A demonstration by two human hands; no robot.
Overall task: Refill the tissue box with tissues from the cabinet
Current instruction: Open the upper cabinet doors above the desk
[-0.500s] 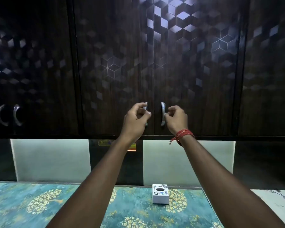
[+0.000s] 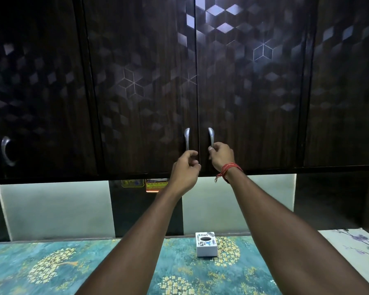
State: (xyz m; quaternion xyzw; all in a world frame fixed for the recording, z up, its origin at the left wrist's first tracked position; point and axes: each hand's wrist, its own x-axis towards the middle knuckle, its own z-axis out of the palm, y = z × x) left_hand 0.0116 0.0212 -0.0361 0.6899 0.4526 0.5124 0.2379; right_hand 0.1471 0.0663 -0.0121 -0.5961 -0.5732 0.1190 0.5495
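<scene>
a person reaches up with both bare arms to a dark overhead cabinet [image 2: 243, 92] whose two centre doors are closed, the seam between them running straight down. the left hand [image 2: 186, 167] is curled shut around the lower end of the left door's curved metal handle [image 2: 187, 138], fingers folded in at the door's bottom edge. the right hand [image 2: 221, 155], just right of the seam, is clamped on the lower part of the right door's handle [image 2: 211, 137], thumb pressed against the metal. a red thread band [image 2: 229, 168] circles the right wrist, its loose end hanging. well below the cabinet, a small white tissue box [image 2: 206, 244] stands upright on the table [image 2: 51, 262], almost directly under the door seam and between the two forearms; its top shows a dark oval opening and the printed word "dart". the table carries a teal cover with yellow tree patterns, and to the right of the box lies a pale cloth with purple flowers [image 2: 358, 248]. another handle [image 2: 6, 151] shows on a cabinet door far to the left.
</scene>
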